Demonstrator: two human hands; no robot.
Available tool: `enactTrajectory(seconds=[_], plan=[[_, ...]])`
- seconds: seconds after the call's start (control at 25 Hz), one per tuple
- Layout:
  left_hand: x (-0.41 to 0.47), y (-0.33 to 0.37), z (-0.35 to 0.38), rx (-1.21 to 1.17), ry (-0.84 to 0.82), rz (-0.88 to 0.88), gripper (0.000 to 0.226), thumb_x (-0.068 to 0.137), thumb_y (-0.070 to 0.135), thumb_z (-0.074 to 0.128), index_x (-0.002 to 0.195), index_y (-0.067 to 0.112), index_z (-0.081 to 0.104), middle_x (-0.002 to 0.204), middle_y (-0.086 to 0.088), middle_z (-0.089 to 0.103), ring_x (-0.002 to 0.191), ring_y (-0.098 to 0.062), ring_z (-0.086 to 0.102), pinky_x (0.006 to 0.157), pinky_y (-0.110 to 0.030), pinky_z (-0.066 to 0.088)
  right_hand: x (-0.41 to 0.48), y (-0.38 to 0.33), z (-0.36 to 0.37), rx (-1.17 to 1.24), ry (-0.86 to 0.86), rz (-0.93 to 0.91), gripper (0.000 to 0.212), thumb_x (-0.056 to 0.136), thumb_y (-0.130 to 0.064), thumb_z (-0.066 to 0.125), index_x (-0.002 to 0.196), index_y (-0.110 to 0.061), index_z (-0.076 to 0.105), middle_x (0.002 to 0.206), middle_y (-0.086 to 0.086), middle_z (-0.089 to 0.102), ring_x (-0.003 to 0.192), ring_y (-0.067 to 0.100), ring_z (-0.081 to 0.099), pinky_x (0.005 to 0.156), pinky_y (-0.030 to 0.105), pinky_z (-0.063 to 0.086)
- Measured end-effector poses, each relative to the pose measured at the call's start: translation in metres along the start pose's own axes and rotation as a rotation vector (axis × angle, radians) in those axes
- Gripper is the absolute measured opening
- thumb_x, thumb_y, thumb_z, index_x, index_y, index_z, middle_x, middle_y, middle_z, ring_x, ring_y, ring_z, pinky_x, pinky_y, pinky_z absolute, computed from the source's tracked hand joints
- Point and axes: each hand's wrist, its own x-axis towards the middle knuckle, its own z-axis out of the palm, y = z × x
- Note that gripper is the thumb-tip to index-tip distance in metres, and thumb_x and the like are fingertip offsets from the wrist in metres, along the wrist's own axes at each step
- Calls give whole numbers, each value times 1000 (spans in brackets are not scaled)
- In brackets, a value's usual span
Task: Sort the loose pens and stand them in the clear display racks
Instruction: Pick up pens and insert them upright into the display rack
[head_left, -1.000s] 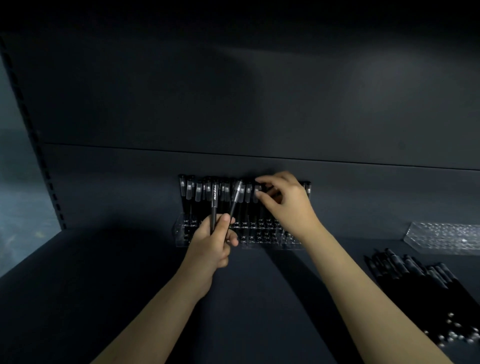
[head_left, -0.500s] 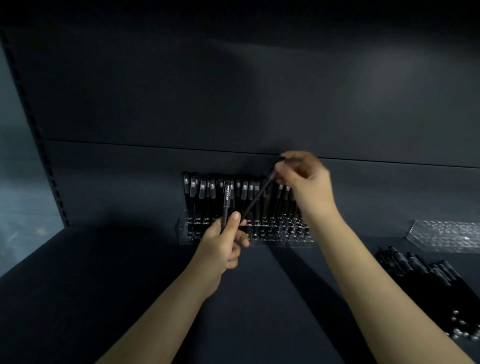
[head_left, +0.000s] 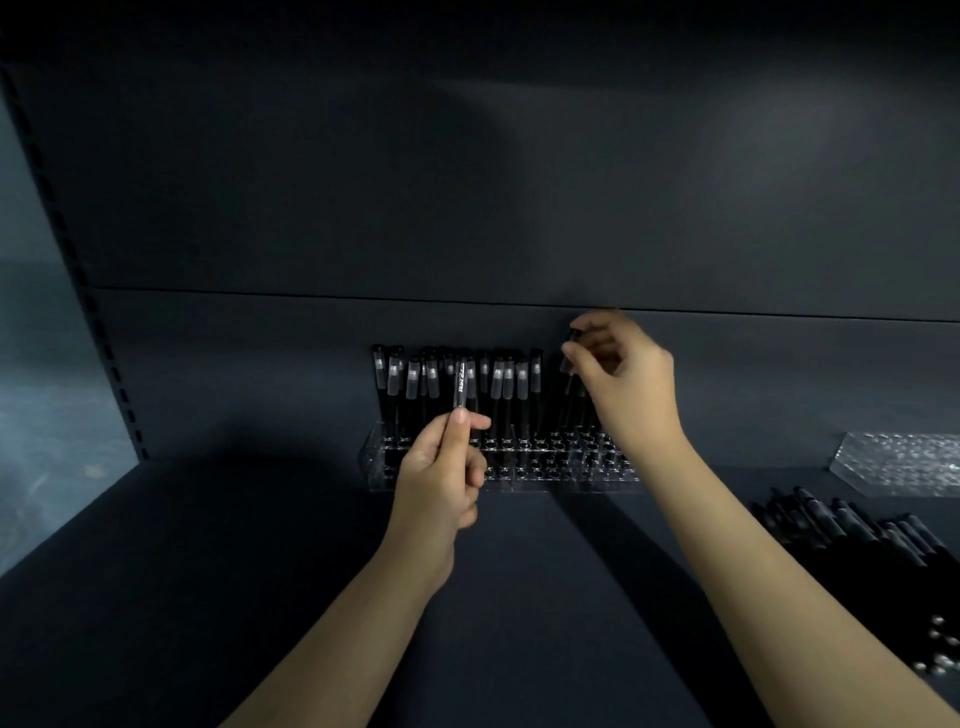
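Nearest, loose pens (head_left: 852, 525) heaped at the shelf's (head_left: 260, 571) right edge, left hand (head_left: 441, 483) curled round one upright pen (head_left: 460, 384) just before the part-filled clear rack (head_left: 519, 470) at the back edge, right hand (head_left: 623, 384) pinching the top of another pen (head_left: 569, 358) toward the rack's right end.
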Motion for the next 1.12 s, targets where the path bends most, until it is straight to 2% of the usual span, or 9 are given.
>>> enactTrajectory(seconds=[0.12,0.24,0.52,0.6,0.68,0.72,0.8,0.92,1.12], plan=[[1,-2,2,-16,-4,-58,28,100,39,44,98,14,57,54,4,46,40,-5,27,35,-18,19,-4,6,6,-141,-148,-49,13,85,-17,70,98,-14,70,85,-1,68,76,6,61,72,13,48],[2,-1,1,-5,-60,-35,29,100,39,44,92,14,58,56,3,46,39,-5,27,34,-18,19,-5,2,7,-154,-133,-118,14,86,-22,69,98,-15,72,86,-1,66,74,3,58,70,6,41],[0,1,2,-5,-205,-104,34,99,41,45,88,14,63,55,2,48,41,-7,31,37,-20,21,-13,-33,12,608,-583,267,17,89,-4,63,105,-6,67,82,6,68,76,13,65,71,23,55],[3,0,-1,118,-115,-1,33,98,41,48,87,14,64,60,2,55,44,-7,43,40,-22,32,-11,-34,12,674,-487,275,20,88,-1,62,107,-7,64,78,5,68,73,14,64,72,25,55],[12,-3,-14,369,176,290,24,94,38,57,91,15,63,79,2,62,64,-8,56,58,-26,46,-3,-31,6,571,-285,231,16,88,-1,63,102,-8,64,75,3,68,70,15,64,71,26,56],[17,-5,-23,506,348,411,23,91,37,62,96,15,62,92,1,61,78,-11,57,71,-29,47,3,-28,1,453,-183,193,14,88,-3,63,100,-10,65,75,1,68,70,14,64,70,27,56],[24,-7,-41,702,546,403,41,85,40,69,112,11,57,114,-4,54,103,-24,51,89,-35,40,11,-20,-10,209,-34,110,13,88,-9,64,98,-17,66,76,-6,67,70,7,63,69,24,53],[30,-15,-52,714,463,162,60,80,40,75,126,8,50,130,-12,45,119,-32,43,94,-35,34,14,-13,-18,30,56,38,12,87,-12,64,98,-15,67,76,-13,63,69,-5,58,67,10,46],[34,-25,-54,658,415,89,60,80,42,75,127,15,49,131,-7,46,121,-28,40,89,-31,32,7,-4,-11,-84,61,-30,11,88,-12,64,99,-12,66,81,-6,64,73,2,59,69,8,45]])
